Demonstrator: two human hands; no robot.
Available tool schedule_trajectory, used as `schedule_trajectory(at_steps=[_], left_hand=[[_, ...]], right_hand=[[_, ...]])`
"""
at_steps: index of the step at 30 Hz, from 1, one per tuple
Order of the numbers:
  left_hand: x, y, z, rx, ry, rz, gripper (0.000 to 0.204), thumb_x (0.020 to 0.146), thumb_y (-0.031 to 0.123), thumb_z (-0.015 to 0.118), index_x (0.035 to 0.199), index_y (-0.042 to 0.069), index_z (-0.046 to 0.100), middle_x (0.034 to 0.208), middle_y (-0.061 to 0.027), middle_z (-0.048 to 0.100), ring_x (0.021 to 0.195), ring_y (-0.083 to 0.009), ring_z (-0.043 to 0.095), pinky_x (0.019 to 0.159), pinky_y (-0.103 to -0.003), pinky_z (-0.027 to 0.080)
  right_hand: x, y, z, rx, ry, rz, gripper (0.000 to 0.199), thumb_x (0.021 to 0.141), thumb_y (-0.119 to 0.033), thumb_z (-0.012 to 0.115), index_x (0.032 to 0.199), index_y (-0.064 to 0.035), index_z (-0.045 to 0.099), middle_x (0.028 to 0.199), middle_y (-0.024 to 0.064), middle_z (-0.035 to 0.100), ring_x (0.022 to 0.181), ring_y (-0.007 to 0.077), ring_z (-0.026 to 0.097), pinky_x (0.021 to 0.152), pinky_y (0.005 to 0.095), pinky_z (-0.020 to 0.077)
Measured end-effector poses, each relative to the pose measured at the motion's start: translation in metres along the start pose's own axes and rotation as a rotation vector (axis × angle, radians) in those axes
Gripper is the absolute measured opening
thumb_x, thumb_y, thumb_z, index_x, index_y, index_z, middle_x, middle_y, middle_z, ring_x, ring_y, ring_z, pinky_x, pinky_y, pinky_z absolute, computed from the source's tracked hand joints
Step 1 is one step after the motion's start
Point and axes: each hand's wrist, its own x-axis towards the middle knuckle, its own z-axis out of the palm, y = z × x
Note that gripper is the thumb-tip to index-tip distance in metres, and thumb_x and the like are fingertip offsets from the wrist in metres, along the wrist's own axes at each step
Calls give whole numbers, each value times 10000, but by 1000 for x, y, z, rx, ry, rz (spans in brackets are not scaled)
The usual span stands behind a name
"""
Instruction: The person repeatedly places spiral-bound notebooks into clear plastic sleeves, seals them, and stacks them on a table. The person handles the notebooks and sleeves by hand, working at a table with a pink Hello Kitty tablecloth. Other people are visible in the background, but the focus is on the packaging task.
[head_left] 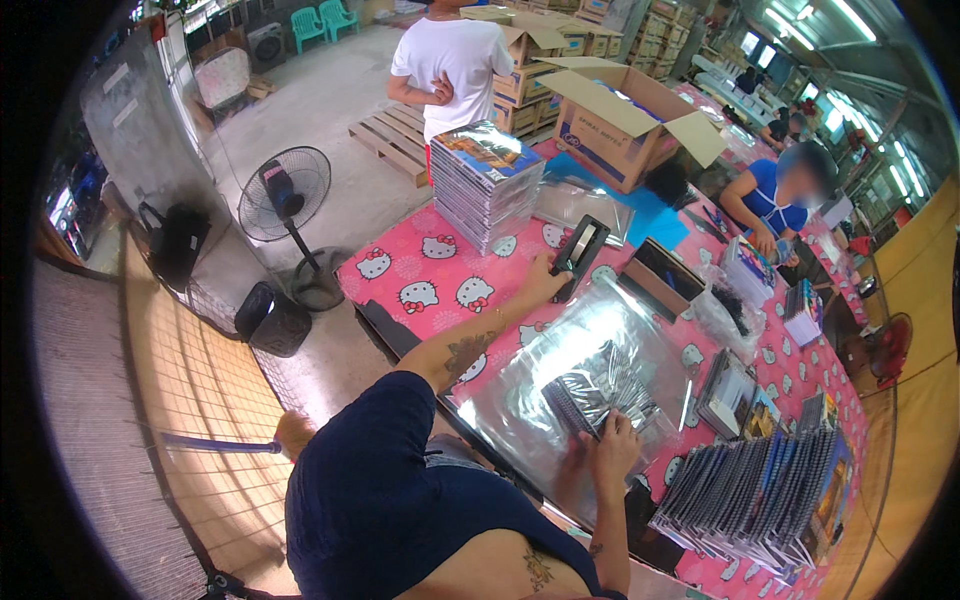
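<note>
My left hand [548, 280] is wrapped round the base of a black tape dispenser [582, 250] beside the stack of wrapped notebooks. Closer to me, large clear plastic sheets [530, 400] lie on the table. On them rests a dark spiral notebook [566, 405], partly covered by crumpled, shiny plastic wrap [612, 385]. My right hand [617, 447] is closed at the near edge of this wrap, its fingers pinched on the film. Glare off the plastic hides the notebook's outline.
A tall stack of wrapped notebooks [485, 190] stands at the far left table corner. A brown box [668, 290] lies beyond the sheets. Many spiral notebooks [750, 500] lean at right. An open carton [610, 130] stands behind; a co-worker [785, 195] sits at far right. A fan [285, 195] stands left.
</note>
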Motion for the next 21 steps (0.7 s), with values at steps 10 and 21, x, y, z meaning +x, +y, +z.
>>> schedule_trajectory(at_steps=[10, 21], left_hand=[[28, -22, 15, -349, 9, -171, 156, 785, 117, 731, 889, 10, 685, 815, -78, 677, 724, -176, 653, 635, -318, 520], [-16, 6, -40, 650, -165, -86, 286, 804, 260, 636, 920, 10, 712, 869, -193, 703, 814, -340, 687, 716, -443, 531]], right_hand=[[1, 0, -2, 20, 11, -17, 758, 655, -382, 812, 1270, -11, 571, 1145, 130, 595, 1000, 318, 587, 853, 422, 443], [4, -1, -3, 84, 9, 44, 718, 677, -358, 801, 1256, 2, 576, 1151, 131, 596, 1029, 312, 586, 871, 422, 442]])
